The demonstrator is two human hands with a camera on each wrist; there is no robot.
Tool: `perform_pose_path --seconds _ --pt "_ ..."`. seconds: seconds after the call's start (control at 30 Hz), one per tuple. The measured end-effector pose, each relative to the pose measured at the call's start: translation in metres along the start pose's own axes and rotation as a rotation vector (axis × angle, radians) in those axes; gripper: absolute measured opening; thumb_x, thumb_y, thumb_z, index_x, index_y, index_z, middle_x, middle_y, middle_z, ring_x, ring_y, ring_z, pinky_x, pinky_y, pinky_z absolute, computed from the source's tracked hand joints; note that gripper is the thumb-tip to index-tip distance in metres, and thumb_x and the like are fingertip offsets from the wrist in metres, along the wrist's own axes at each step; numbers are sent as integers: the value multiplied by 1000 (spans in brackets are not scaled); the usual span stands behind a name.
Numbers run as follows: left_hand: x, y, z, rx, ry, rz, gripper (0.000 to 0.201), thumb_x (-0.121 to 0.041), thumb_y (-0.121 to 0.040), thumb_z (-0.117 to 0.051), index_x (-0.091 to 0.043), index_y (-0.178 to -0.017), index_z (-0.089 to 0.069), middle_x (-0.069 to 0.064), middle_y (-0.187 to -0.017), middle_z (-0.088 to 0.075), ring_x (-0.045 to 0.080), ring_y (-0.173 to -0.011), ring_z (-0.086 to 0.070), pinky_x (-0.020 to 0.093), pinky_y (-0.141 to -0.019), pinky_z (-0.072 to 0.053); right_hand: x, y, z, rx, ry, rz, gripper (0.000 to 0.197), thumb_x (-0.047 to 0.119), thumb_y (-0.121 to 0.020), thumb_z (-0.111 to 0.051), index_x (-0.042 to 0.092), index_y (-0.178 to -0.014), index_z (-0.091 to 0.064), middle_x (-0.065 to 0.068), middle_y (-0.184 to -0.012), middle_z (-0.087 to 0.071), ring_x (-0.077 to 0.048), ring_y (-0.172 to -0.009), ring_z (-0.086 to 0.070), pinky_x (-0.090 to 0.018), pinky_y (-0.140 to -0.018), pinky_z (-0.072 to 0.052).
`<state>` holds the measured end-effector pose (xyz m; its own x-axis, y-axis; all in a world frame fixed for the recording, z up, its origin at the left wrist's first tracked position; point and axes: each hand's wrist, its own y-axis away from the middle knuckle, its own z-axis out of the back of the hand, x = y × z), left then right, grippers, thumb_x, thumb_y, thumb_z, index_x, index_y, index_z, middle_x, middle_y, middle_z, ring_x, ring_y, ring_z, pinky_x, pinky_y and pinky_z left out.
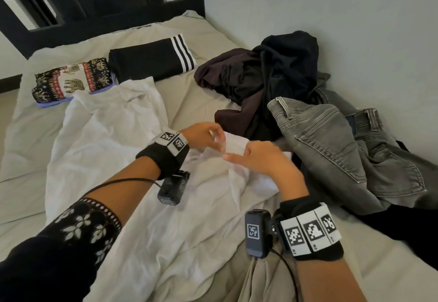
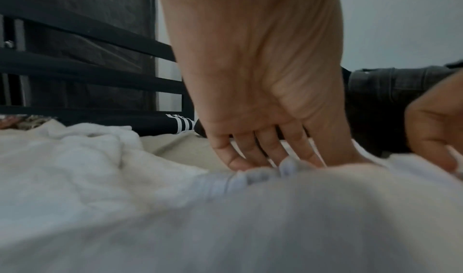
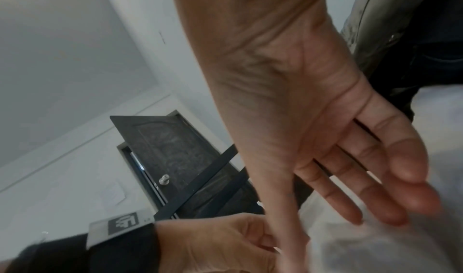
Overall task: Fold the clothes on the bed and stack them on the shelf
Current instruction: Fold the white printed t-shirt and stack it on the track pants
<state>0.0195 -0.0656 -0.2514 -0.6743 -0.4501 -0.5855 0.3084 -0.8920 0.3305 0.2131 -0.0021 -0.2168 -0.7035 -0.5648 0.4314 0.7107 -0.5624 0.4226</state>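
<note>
The bed (image 1: 30,121), covered in a beige sheet, serves as the folding surface. A white garment (image 1: 113,159) lies spread and crumpled across its middle, apparently laid out for flattening. Against the wall sits the unfolded heap: grey jeans (image 1: 331,150) and dark clothes (image 1: 267,74), likely kept aside until their turn. Near the headboard two finished pieces lie side by side, a black folded item with three white stripes (image 1: 151,61) and an elephant-print bundle (image 1: 71,82), probably waiting for the shelf, which isn't in sight.

The left hand (image 1: 203,137) pinches an edge of the white cloth between thumb and curled fingers. The right hand (image 1: 263,159) pinches the same edge beside it, its other fingers extended, seemingly to pull it straight.

No brand name is legible; the wristbands carry only square coded markers.
</note>
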Motion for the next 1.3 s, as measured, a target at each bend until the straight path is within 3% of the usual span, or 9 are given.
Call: perform_pose_path --seconds 0.1,0.23,0.43,0.6,0.73,0.83,1.07,1.17,1.3 --pt "9 9 -9 217 -166 30 34 -34 -79 -77 -24 -108 -66 -10 -101 -55 8 -94 -50 23 -87 -38 7 1 -10 121 152 18 56 49 -88 -61 8 -125 -49 -13 -122 -59 -30 -111 -58 -33 -83 -43" --pt "9 15 -6 203 -143 24 20 -33 -80 -77 -27 -96 -67 -14 -94 -57 9 -90 -53 24 -85 -43 0 1 1 175 200 4 29 7 -87 -56 1 -114 -65 -16 -112 -69 -31 -101 -66 -36 -91 -54" --pt "3 24 3 156 -58 -100 7 -24 -89 -68 -20 -95 -67 -12 -93 -60 9 -92 -55 14 -79 -40 -29 6 16 180 -52 -131 21 2 -88 -58 -4 -107 -67 -17 -87 -68 -21 -66 -63 -36 -84 -58" --pt "8 26 3 68 247 -33 15 -28 -98 -55 -14 -99 -50 -3 -80 -58 7 -59 -45 22 -61 -38 -43 3 23 76 -75 -181 20 5 -88 -61 -1 -105 -68 -20 -100 -71 -31 -92 -70 -41 -90 -55" --pt "8 25 17 332 -39 119 53 -56 -77 -67 -17 -112 -60 3 -111 -67 18 -92 -63 31 -86 -48 -52 -2 26 -50 -151 -216 31 -1 -87 -58 8 -116 -62 -18 -104 -66 -34 -98 -67 -46 -91 -53" --pt "11 24 28 449 -156 139 41 -38 -88 -68 -7 -114 -64 5 -108 -66 19 -95 -60 31 -91 -45 -56 -6 25 -86 -140 -232 37 0 -86 -57 6 -123 -55 -21 -117 -59 -36 -100 -65 -47 -91 -53" --pt "5 7 27 33 264 9 21 -32 -100 -48 -18 -85 -51 -5 -69 -41 6 -58 -39 17 -61 -36 -59 -11 24 -66 -100 -250 19 4 -88 -57 -4 -105 -60 -23 -106 -65 -36 -99 -65 -46 -92 -53" --pt "-4 -6 19 -51 -16 -46 23 -37 -98 -50 -16 -99 -58 -7 -81 -52 6 -72 -49 23 -73 -38 -59 -10 25 -62 -54 -257 12 4 -88 -55 -2 -98 -59 -23 -104 -66 -34 -99 -65 -44 -92 -52" --pt "8 -18 20 228 -328 90 30 -43 -89 -64 -18 -107 -64 1 -108 -64 22 -102 -58 38 -96 -45 -58 -8 28 -68 -19 -268 10 1 -87 -49 0 -92 -58 -21 -96 -66 -32 -93 -65 -36 -83 -52"
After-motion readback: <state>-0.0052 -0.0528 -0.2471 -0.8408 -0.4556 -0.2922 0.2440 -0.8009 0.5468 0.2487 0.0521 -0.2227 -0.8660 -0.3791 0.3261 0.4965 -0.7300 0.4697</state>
